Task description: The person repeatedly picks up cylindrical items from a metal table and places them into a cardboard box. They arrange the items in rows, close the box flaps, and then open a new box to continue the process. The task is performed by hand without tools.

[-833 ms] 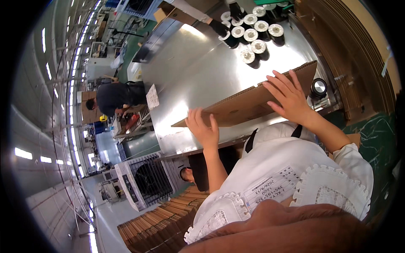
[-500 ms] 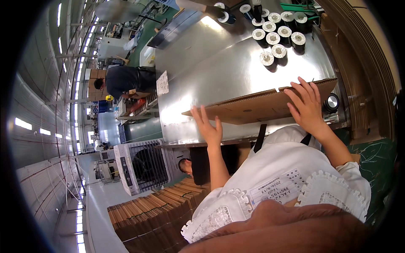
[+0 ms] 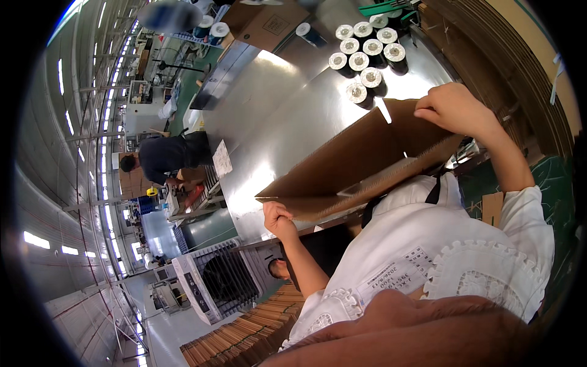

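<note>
Your left hand (image 3: 279,219) is closed around the near left corner of a flattened brown cardboard box (image 3: 351,164), fingers curled over its lower edge. Your right hand (image 3: 451,109) grips the far right edge of the same box, fingers folded over the top of the panel. The box is tilted, raised off the shiny metal worktable (image 3: 269,116) and held in front of your white apron (image 3: 428,257), its right end higher than its left. On the far side of the table, just beyond the box, stands a cluster of dark spools with pale round tops (image 3: 365,52), close together. Further away sits another cardboard carton (image 3: 263,24). Off to the left, well apart from you, a person in a dark shirt (image 3: 162,156) bends over a separate bench. Near you on the left stands a white fan unit (image 3: 214,284), with a stack of flat cardboard sheets (image 3: 244,336) below it.
</note>
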Demonstrator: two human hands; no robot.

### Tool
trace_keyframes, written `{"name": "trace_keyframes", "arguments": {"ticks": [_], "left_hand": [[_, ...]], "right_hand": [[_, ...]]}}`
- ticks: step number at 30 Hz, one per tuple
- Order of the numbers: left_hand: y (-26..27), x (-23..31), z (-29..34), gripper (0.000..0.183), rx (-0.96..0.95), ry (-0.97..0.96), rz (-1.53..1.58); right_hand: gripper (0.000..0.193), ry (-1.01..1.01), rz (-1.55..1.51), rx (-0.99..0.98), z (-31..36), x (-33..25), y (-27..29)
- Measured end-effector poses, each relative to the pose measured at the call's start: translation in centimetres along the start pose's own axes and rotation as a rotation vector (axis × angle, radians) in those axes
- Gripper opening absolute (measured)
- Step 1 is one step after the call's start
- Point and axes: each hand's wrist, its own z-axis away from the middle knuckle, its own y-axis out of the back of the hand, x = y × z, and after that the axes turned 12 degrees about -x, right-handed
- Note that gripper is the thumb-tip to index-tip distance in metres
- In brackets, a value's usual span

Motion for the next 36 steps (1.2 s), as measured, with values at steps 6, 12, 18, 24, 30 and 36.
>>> {"name": "trace_keyframes", "arguments": {"ticks": [6, 12, 18, 24, 30, 36], "left_hand": [[-4.1, 3.7, -3.4, 0.009, -0.584, -0.224, -0.03], [-11.3, -1.0, -3.2, 0.01, -1.193, -0.231, -0.276], [-8.0, 2.5, -5.7, 0.03, -1.419, 0.38, 0.305], [-6.2, 10.7, -3.9, 0.049, -1.568, 0.115, 0.009], [-10.2, 2.2, -7.0, 0.03, -1.528, 0.524, 0.019], [-14.4, 0.8, -5.7, 0.018, -0.562, -0.574, -0.449]], "right_hand": [[0.014, 0.147, 0.134, -0.311, 1.3, -1.4, -0.7], [0.02, 0.527, -0.009, -0.659, -4.9, 1.9, -12.0], [0.021, 0.353, -0.191, -0.54, -8.4, 2.8, -13.7], [0.024, 0.339, -0.297, -0.589, -8.3, 3.1, -14.1], [0.04, 0.392, -1.522, -0.605, -7.2, 4.0, -8.6], [0.105, 0.146, -0.998, 0.082, -1.5, 6.9, -10.6]]}}
